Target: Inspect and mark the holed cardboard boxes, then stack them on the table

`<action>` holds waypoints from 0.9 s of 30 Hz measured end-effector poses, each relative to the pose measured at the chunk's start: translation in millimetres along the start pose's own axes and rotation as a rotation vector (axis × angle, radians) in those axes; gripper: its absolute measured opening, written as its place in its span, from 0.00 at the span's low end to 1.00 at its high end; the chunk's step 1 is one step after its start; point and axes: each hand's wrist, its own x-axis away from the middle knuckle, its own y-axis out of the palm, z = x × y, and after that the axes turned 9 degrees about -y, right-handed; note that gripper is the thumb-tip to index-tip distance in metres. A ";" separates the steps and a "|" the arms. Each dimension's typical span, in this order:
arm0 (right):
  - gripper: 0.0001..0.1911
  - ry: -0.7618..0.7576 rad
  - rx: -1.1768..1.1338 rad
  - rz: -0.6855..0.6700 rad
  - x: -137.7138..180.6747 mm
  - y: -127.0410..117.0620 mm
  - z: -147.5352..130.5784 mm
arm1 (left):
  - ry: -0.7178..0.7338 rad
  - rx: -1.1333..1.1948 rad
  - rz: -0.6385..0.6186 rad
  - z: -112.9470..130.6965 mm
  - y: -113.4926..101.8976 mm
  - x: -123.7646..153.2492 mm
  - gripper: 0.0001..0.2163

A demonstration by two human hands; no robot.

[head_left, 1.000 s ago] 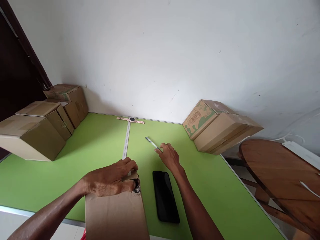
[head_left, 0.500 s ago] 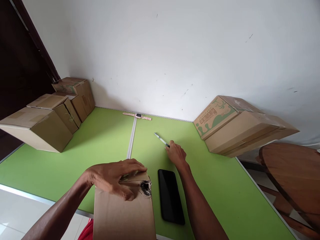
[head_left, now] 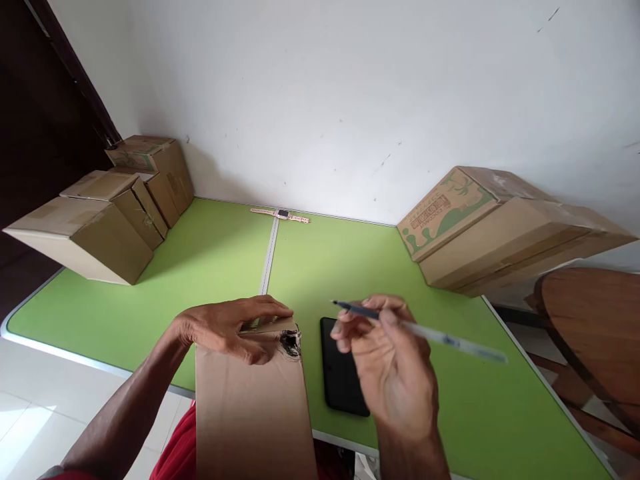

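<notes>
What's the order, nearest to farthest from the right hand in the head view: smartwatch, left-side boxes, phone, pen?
1. Pen: held in the right hand.
2. Phone: on the green table, partly behind that hand.
3. Smartwatch: toward the table's far edge.
4. Left-side boxes: at the table's left end.

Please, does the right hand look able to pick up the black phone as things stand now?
Probably not easily. The right hand appears close to the phone, whose visible part is uncovered, but the hand's fingers hold a pen, which would likely hinder a grip.
</notes>
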 end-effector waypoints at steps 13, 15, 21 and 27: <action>0.08 -0.215 0.406 -0.001 75.6 34.1 30.7 | -0.028 -0.024 0.019 5.7 3.4 5.4 0.34; 0.10 -0.247 0.452 -0.033 74.5 34.0 30.6 | -0.020 -0.029 0.022 5.5 3.5 5.6 0.35; 0.09 -0.254 0.484 -0.142 73.4 27.6 27.3 | -0.034 -0.031 0.016 4.6 4.0 5.1 0.36; 0.08 -0.244 0.559 -0.107 70.5 24.4 15.5 | -0.001 -0.038 0.014 0.6 3.3 4.0 0.36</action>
